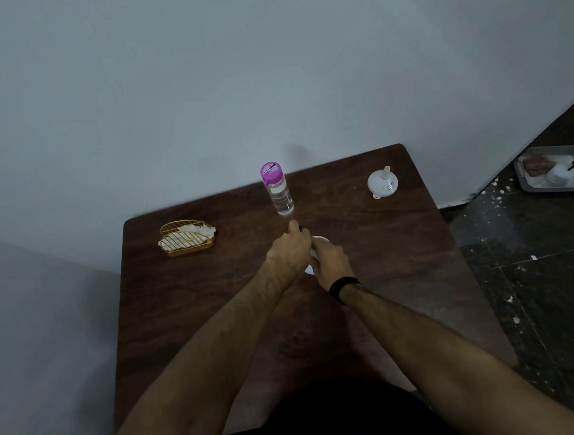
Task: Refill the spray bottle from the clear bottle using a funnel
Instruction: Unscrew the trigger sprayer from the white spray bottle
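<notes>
Head view: both hands meet at the middle of the desk [385, 261] on a white spray bottle [316, 240], mostly hidden. Left hand [288, 251] grips its top; right hand [330, 262] wraps its body. Clear bottle [278, 192], pink-capped, stands upright just beyond the spray bottle; white funnel [382, 182] lies well right of it.

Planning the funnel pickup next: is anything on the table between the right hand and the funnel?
Nothing visible. The table is bare wood between the right hand and the funnel; the clear bottle stands off to the left.
</notes>
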A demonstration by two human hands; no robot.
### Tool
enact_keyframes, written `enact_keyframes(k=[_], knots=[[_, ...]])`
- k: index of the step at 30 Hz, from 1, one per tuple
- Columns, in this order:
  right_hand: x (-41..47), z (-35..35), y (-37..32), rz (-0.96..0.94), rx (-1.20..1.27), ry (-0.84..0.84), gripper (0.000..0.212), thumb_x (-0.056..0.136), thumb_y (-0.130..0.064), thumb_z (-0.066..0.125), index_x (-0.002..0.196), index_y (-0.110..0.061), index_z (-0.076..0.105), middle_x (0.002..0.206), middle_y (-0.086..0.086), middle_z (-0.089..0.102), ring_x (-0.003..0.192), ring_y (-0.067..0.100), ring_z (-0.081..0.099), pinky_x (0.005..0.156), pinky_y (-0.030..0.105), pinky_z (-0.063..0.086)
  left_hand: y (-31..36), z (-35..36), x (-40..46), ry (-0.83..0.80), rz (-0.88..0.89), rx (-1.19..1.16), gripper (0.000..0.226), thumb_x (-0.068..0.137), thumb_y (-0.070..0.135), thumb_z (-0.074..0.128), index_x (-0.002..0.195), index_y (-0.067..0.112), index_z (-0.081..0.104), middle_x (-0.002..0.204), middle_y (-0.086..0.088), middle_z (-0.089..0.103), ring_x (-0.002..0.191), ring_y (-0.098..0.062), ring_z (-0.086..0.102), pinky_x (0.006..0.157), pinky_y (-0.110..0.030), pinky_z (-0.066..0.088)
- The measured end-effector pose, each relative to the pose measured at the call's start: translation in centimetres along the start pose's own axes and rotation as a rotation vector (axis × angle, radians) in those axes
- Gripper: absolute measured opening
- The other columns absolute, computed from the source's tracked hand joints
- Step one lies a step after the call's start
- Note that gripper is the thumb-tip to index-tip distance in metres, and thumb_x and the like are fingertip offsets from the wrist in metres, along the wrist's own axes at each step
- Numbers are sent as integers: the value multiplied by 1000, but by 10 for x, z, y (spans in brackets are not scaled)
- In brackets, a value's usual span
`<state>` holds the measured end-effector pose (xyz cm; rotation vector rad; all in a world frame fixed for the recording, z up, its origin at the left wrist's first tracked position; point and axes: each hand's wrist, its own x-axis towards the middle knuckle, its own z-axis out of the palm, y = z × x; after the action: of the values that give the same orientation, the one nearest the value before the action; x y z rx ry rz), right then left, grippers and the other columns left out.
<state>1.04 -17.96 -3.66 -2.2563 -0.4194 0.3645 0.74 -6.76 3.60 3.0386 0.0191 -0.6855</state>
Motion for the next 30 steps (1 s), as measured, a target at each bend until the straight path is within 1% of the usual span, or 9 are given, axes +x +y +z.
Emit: enact_keyframes(k=[4,7,11,15,17,20,23,26,30], knots=[[3,15,-3,-9,-225,-7,25,81,-10,63,102,-24,62,99,-7,64,103,14,58,101,52,38,-10,-6,-3,-126,-247,-240,39,102,32,50,126,2,58,132,-18,51,112,-36,63,91,-41,51],[1,24,2,-62,-239,-50,30,83,-12,63,110,-25,62,104,-9,62,111,11,52,110,57,26,-25,-3,-5,-254,-359,-315,58,100,55,41,114,5,66,111,-11,65,96,-28,69,88,-40,57],[6,22,6,-77,-253,-33,36,84,-6,65,117,-21,62,108,-5,63,117,17,52,106,56,33,-46,11,-4,-185,-207,-519,96,72,93,31,104,10,67,124,-10,56,116,-25,53,100,-44,47],[7,4,5,-54,-91,-41,40,78,-5,72,115,-17,65,117,3,62,117,22,52,101,48,38,-71,13,-11,20,272,-606,53,70,60,74,110,25,66,108,10,65,99,-5,60,90,-29,50],[5,-3,4,-78,-39,-29,31,83,-15,73,114,-12,66,119,7,62,117,23,52,102,47,38,-82,23,-7,18,301,-526,54,68,50,78,117,34,63,111,17,65,102,-1,60,93,-28,48],[0,0,7,-70,46,-16,32,85,-26,73,114,-11,68,120,9,64,117,23,53,102,48,40,-74,25,-5,56,130,-594,19,86,42,67,100,29,68,91,13,73,84,-6,68,83,-37,55],[-3,7,12,-33,95,-25,40,88,-34,69,121,-12,64,122,10,63,117,25,54,100,43,44,-57,21,-7,13,-132,-867,51,96,59,47,84,15,68,65,-3,73,59,-18,71,72,-41,61],[-4,5,15,34,132,-10,45,88,-34,69,127,-12,61,125,8,62,119,21,52,96,28,40,-50,23,-7,89,-390,-926,72,78,85,46,91,17,68,84,-1,74,78,-20,71,81,-44,59],[-1,5,21,81,179,-18,48,86,-32,72,128,-11,61,127,8,61,118,21,52,95,26,40,-45,26,-10,327,-102,-862,68,75,50,78,131,25,46,122,9,51,108,-5,50,91,-29,50]])
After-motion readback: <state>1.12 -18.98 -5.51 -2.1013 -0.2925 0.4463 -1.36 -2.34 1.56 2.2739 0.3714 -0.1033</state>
